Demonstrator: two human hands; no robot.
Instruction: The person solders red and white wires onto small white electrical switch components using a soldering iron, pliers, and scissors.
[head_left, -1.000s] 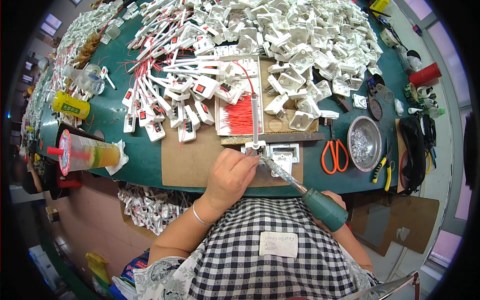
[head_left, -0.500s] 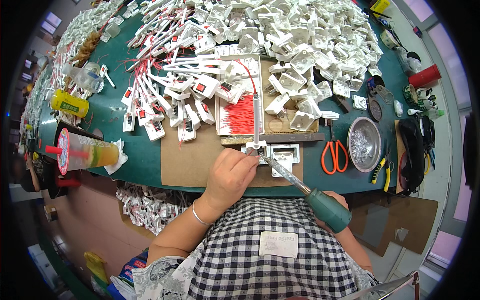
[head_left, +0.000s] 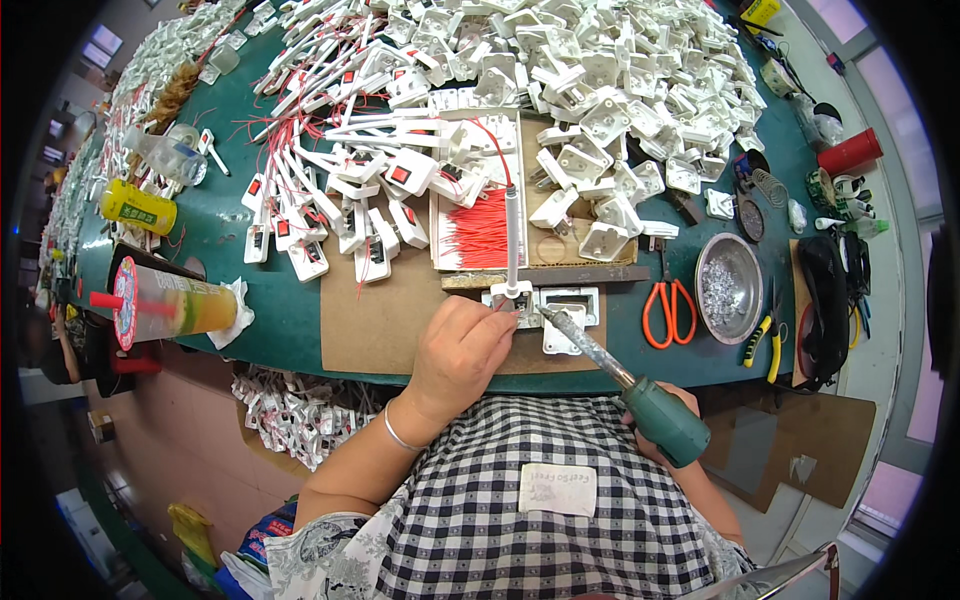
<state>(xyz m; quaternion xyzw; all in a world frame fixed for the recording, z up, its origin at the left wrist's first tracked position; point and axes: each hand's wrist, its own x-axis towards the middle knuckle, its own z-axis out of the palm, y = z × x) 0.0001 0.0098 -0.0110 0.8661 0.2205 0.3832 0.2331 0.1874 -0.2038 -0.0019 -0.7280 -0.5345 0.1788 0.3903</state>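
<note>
A small white plastic housing (head_left: 520, 293) with a long white tube standing up from it sits at the table's front. My left hand (head_left: 458, 350) is closed in a pinch at its left side; whatever lies between the fingertips is hidden. My right hand (head_left: 683, 396) grips the green handle of a soldering iron (head_left: 664, 424), whose handle covers most of the fingers. The iron's tip points up and left, just right of the housing and apart from it. Beneath the iron lies a white plastic cover (head_left: 565, 330), next to a pale rectangular frame (head_left: 585, 300).
Behind the metal bar (head_left: 560, 276) is a tray of red wires (head_left: 478, 232). White parts (head_left: 620, 80) are heaped farther back, wired switch pieces (head_left: 350, 215) to the left. Orange-handled scissors (head_left: 670, 312), a metal bowl (head_left: 728, 325) and pliers (head_left: 765, 345) lie right; a drink cup (head_left: 175, 302) left.
The soldering iron has drawn back a little to the right, its tip leaving the housing. My left hand stays nearly still.
</note>
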